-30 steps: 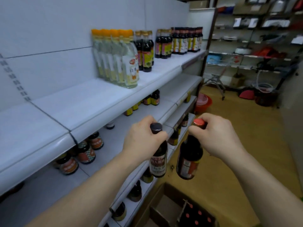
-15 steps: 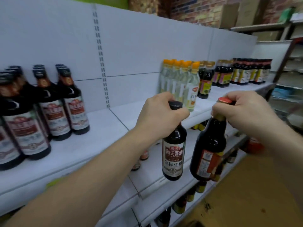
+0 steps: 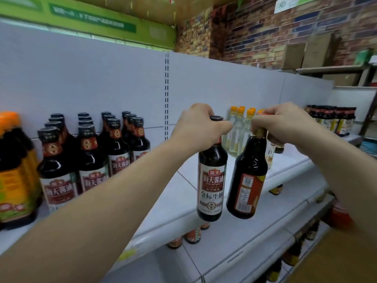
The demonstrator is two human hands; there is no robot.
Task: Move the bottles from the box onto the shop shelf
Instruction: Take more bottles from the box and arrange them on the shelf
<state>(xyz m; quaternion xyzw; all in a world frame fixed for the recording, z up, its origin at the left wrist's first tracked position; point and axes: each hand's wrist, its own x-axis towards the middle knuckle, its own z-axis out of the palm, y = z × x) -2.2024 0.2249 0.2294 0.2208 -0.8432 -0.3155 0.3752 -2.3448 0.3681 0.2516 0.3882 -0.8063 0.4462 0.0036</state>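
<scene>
In left hand (image 3: 197,125), gripping black-capped bottle (image 3: 212,180) by the neck; in right hand (image 3: 283,123), red-capped bottle (image 3: 247,180) likewise. Both hanging close together at the shelf (image 3: 183,193) front edge. Judged step: carrying to placement. Next: set both upright on bare shelf beside the stocked bottles (image 3: 93,160).

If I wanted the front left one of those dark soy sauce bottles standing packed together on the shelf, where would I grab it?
By the neck, just under the cap, coming from the front and above. The front left bottle stands upright with neighbours close beside and behind, so its wide body is hemmed in, while the narrow neck stands clear.
</scene>
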